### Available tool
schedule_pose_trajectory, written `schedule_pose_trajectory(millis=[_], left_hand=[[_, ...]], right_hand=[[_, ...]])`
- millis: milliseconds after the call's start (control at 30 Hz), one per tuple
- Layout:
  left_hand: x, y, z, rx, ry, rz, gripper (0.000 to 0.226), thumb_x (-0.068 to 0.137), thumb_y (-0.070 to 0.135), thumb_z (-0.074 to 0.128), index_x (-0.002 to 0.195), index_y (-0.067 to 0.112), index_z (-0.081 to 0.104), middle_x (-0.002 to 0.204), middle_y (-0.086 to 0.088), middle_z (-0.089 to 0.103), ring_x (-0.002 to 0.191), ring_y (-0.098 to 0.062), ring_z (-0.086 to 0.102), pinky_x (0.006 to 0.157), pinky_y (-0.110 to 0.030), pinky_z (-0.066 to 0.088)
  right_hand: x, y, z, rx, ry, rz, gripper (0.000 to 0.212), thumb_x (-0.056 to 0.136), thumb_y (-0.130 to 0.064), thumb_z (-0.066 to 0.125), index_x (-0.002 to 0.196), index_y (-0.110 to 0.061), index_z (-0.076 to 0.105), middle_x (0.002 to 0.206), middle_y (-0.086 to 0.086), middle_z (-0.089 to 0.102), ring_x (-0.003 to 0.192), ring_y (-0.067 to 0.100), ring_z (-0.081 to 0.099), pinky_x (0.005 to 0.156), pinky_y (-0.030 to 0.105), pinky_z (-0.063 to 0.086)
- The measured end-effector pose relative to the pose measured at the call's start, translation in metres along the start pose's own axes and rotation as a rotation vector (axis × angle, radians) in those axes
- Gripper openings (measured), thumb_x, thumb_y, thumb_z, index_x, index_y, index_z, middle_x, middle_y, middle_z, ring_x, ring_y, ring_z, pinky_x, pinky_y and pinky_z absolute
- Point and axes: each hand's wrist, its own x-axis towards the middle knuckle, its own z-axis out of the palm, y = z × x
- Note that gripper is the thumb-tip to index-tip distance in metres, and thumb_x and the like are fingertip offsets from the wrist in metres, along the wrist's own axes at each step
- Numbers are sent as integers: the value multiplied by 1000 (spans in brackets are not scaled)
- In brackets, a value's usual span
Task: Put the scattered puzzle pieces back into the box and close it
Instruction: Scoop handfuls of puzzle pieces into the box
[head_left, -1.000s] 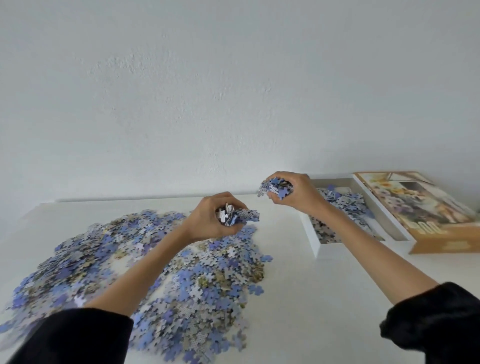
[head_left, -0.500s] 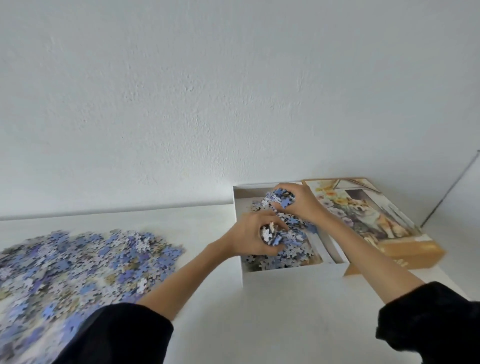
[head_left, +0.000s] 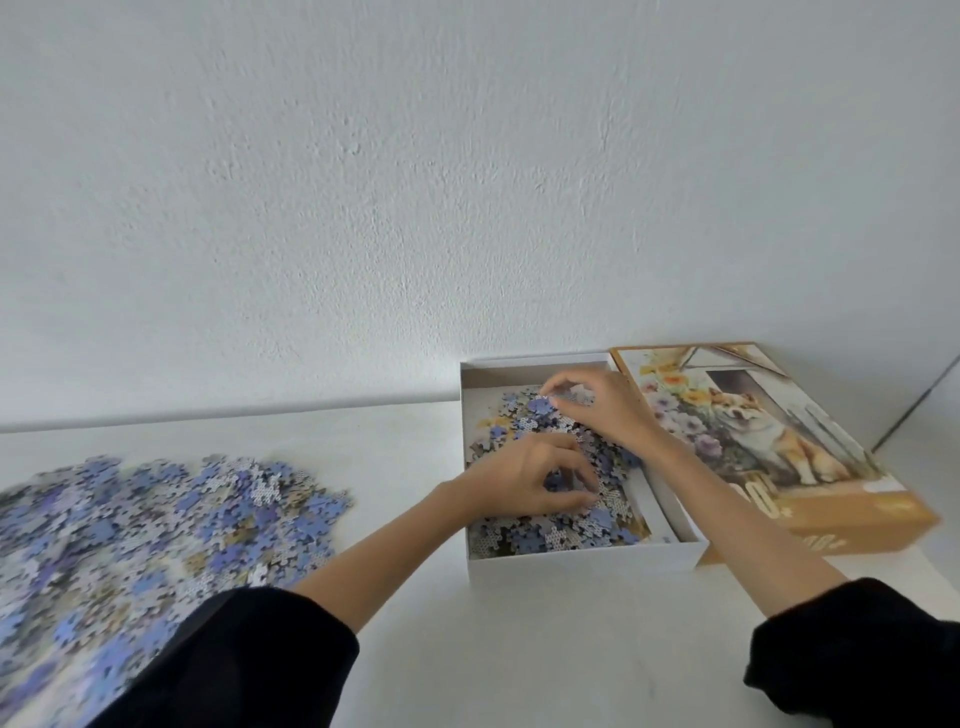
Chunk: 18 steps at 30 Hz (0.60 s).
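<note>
A white puzzle box (head_left: 571, 565) stands open on the table with a heap of boxed puzzle pieces (head_left: 550, 535) inside. My left hand (head_left: 530, 480) hovers over the middle of the box, its fingers loosely curled around a gap with nothing clearly held. Farther back in the box, my right hand (head_left: 602, 410) has its fingers spread downward, tips touching the pieces. The scattered puzzle pieces (head_left: 156, 525), blue, grey and tan, lie in a wide pile on the left of the table. The box lid (head_left: 779, 447), printed with a dog and flowers, lies face up against the box's right side.
The white table (head_left: 519, 649) runs back to a white wall (head_left: 467, 182). Bare tabletop lies between the pile and the box, and in front of the box. Both forearms reach out of black sleeves (head_left: 234, 665).
Both hands carried handfuls of pieces from the pile rightward to the box. They now sit low inside it with fingers loosened and the handfuls gone into the heap. The view swung right.
</note>
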Motion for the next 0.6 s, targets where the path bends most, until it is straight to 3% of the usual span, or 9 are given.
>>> schedule_pose_trajectory(millis=[100,267,367,600], left_hand=[[4,4,1,24,78,49,17,88,25,62,89,10,71,84,-1,65,74,-11,58,69,-31,48],[-6,10,-9,-26,200,98,22,90,29,58,88,11,71,82,1,68,72,-7,61,67,-25,50],[-20,6,-27,-56,253,73,24,89,32,56,88,12,71,83,1,69,73,-7,63,68,-31,52],[-78,-6,-67,-159,421,-67,29,87,39,54,86,15,72,79,8,69,73,-5,64,65,-20,51]], right_hand=[[-1,2,0,-1,9,29,12,85,-14,63,93,-18,71,93,-10,68,84,-7,57,74,-1,36],[-2,2,-2,-11,32,88,14,86,-24,59,88,-34,68,93,-17,68,89,-6,57,76,15,39],[-5,-10,-4,16,23,64,13,88,-22,59,91,-31,67,94,-16,68,89,-7,56,77,10,36],[-3,-58,11,91,64,-52,14,85,-7,61,94,-14,70,89,-11,65,85,-17,52,75,-2,34]])
